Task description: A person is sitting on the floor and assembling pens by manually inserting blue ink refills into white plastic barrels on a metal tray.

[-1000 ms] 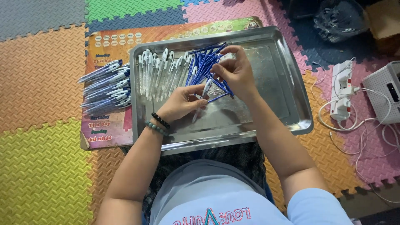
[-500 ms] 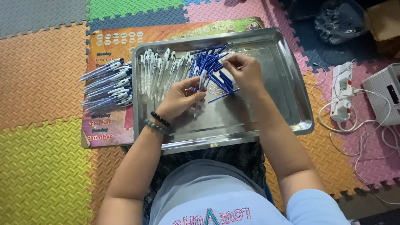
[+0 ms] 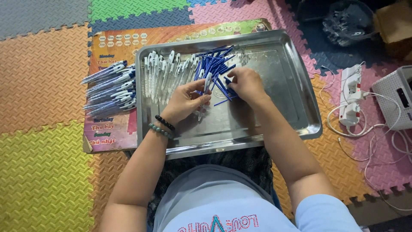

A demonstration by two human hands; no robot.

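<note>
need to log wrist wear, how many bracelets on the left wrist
2: a black beaded bracelet nearer the left hand, a green beaded bracelet just behind it.

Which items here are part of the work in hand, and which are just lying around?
In use: left hand, right hand, white barrels, blue parts, tray, finished pens.
Lying about: power strip, white box, black bag.

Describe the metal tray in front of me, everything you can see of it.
The tray is a shallow rectangular pan of shiny silver metal with a raised rolled rim and rounded corners. It lies flat on a printed board over foam floor mats, slightly askew. White pen barrels and blue pen parts fill its upper left; its right half is bare and scuffed. The left hand and right hand are over it.
</note>
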